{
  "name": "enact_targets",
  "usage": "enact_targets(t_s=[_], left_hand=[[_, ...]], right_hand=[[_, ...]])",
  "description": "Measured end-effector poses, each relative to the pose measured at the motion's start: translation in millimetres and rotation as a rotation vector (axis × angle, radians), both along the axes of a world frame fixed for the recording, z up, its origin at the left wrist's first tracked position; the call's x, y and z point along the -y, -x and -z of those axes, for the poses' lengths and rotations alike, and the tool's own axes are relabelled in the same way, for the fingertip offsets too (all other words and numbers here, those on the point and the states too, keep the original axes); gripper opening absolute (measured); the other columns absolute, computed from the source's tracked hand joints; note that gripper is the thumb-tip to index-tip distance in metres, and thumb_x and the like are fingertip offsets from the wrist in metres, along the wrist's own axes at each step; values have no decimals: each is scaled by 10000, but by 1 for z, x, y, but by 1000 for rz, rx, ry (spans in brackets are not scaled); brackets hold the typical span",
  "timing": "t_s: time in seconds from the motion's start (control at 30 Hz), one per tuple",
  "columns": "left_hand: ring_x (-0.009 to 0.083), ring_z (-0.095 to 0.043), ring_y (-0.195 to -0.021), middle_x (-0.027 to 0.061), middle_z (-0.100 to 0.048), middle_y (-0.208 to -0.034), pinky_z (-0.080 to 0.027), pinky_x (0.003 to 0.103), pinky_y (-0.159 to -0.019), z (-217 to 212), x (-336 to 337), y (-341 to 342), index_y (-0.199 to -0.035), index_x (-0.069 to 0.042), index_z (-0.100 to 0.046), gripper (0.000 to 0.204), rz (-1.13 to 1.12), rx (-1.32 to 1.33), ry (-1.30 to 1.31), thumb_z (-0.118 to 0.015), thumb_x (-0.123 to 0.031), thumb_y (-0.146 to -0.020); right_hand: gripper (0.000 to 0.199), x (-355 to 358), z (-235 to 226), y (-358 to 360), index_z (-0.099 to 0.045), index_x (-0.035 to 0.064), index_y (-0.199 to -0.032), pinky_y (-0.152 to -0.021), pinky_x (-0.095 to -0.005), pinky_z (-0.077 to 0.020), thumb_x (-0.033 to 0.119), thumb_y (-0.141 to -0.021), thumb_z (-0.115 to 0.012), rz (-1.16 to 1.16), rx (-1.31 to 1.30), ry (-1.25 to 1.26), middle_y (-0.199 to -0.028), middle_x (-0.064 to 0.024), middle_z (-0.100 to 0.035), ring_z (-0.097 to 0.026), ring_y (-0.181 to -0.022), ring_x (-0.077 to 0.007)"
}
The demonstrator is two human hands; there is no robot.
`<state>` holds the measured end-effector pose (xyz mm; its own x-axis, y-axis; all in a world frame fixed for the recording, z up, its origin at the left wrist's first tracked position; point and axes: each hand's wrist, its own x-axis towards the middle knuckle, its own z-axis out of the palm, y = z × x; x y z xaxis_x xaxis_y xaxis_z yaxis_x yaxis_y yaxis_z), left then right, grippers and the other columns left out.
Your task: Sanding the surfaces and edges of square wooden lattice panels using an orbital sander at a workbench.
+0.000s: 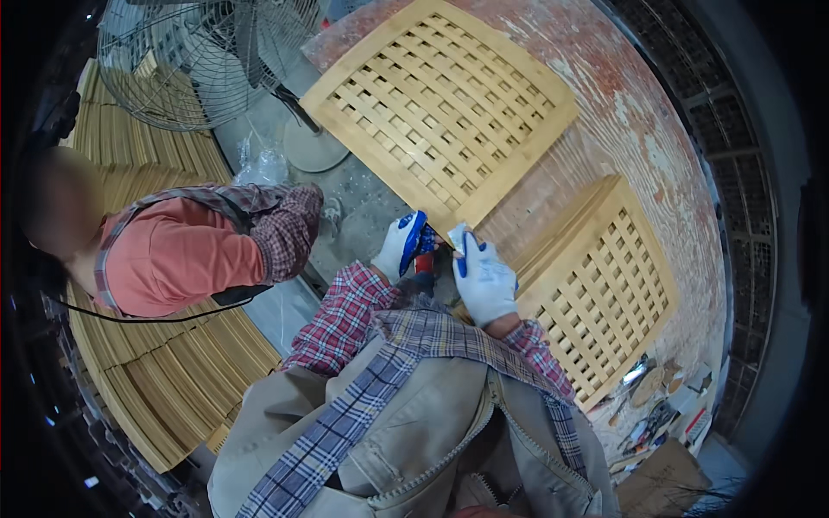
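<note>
Gloved hands (485,283) nr panel (439,105) cnr

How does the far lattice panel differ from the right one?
The far panel has a corner by the left hand and right hand; the right panel lies beside the right forearm. The right panel tops a stack; the far panel shows none beneath. Both are pale lattices.
</note>
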<state>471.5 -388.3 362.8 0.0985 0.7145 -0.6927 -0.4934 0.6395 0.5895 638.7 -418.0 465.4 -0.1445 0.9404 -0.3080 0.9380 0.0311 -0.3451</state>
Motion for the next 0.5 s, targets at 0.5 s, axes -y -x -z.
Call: enact_targets(t_s=[0.5], left_hand=[[222, -659, -633, 168, -664, -763, -515, 345, -605, -28, -64, 46, -1011, 15, -636, 281, 539, -1397, -473, -601, -239, -897]], right_hand=[[427, -47, 4, -76, -549, 75, -1254, -751, -436, -495, 243, -869, -625, 556, -544, -179, -1011, -195, -614, -615, -870, -357]])
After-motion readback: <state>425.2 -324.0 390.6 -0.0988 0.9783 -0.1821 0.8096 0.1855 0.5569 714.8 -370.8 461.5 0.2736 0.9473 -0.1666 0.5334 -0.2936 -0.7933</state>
